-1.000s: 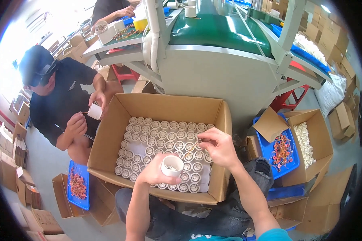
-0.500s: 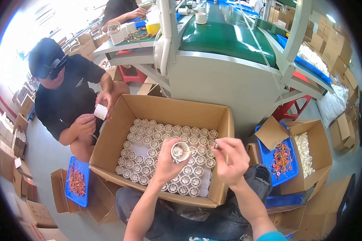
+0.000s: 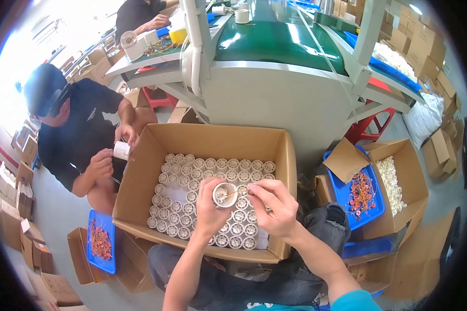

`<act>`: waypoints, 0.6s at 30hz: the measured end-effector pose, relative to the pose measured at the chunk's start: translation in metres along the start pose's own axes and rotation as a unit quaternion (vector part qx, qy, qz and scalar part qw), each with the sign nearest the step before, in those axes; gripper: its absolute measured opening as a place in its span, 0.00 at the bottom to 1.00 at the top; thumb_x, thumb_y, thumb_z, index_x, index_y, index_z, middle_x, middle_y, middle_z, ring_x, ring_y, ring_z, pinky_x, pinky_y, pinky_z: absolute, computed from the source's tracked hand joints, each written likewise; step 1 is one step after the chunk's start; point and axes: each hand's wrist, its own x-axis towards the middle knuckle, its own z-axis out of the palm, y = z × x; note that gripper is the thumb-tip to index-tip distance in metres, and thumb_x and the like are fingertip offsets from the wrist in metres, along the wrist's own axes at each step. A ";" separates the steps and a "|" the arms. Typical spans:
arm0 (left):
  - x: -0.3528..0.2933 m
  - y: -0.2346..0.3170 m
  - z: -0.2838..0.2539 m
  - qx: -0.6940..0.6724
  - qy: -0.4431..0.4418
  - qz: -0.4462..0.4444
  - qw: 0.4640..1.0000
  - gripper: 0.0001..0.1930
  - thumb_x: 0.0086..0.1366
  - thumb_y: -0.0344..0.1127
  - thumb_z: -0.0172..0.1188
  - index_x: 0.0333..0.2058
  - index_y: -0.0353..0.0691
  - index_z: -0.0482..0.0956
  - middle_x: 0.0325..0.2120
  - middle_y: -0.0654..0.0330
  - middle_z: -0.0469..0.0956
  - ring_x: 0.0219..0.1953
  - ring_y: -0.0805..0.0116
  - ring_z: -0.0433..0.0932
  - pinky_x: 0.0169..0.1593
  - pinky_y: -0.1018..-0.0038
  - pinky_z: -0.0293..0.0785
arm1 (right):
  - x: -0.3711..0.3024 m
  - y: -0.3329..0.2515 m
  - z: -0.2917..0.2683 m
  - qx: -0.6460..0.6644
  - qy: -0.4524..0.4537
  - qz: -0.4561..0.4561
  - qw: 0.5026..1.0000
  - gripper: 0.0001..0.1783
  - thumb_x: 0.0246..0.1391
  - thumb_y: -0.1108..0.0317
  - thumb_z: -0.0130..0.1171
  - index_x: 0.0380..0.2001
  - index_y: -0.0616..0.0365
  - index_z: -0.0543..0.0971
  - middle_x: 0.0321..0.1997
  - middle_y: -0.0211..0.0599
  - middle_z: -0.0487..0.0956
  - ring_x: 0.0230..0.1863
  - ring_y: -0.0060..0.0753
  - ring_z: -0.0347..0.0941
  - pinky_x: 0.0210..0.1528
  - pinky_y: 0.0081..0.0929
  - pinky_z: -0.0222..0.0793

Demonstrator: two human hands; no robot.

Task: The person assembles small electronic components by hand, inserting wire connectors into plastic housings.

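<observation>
My left hand is wrapped round a white cup-shaped plastic housing, its open mouth facing up toward me. Inside it sits a white inner part, and a thin orange wire runs out over the rim to the right. My right hand pinches the far end of that wire, where a small dark piece shows at the fingertips. Both hands hover over a large cardboard box, in which several rows of similar white round housings stand upright.
On the left, a seated co-worker handles another white housing. Blue trays of red-and-orange wires flank me. A carton of small white parts stands at right. Ahead is a green conveyor belt on a metal frame.
My right hand has moved left, close to the housing's rim, and less wire spans the gap. My left hand still grips the housing. The view has shifted slightly.
</observation>
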 end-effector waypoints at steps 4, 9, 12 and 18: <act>-0.003 -0.001 0.002 -0.021 -0.008 -0.033 0.999 0.31 0.41 0.21 0.74 0.47 0.37 0.72 0.44 0.51 0.74 0.46 0.50 0.75 0.48 0.63 0.74 | 0.001 -0.004 0.001 -0.008 -0.006 0.009 1.000 0.15 0.42 0.81 0.70 0.37 0.62 0.83 0.36 0.41 0.80 0.33 0.36 0.79 0.33 0.26 0.78; -0.008 0.002 0.006 0.036 -0.006 -0.002 0.999 0.30 0.39 0.24 0.72 0.45 0.39 0.73 0.40 0.54 0.77 0.43 0.51 0.76 0.47 0.60 0.69 | -0.009 -0.001 0.007 0.020 -0.065 0.055 0.996 0.15 0.40 0.79 0.70 0.36 0.61 0.83 0.37 0.39 0.80 0.36 0.39 0.78 0.38 0.31 0.77; -0.013 0.002 0.013 0.094 -0.029 0.042 0.994 0.27 0.41 0.25 0.70 0.44 0.39 0.74 0.38 0.55 0.78 0.43 0.54 0.77 0.46 0.61 0.68 | -0.011 0.000 0.009 0.028 -0.122 0.101 0.987 0.14 0.40 0.77 0.69 0.35 0.59 0.84 0.42 0.39 0.79 0.43 0.41 0.76 0.45 0.36 0.74; -0.016 0.008 0.022 0.040 -0.041 0.006 0.998 0.23 0.41 0.22 0.68 0.41 0.38 0.75 0.37 0.54 0.77 0.40 0.53 0.78 0.42 0.63 0.73 | -0.015 0.011 0.010 0.061 -0.215 0.198 0.954 0.10 0.41 0.73 0.68 0.32 0.57 0.86 0.51 0.42 0.76 0.55 0.43 0.71 0.54 0.38 0.70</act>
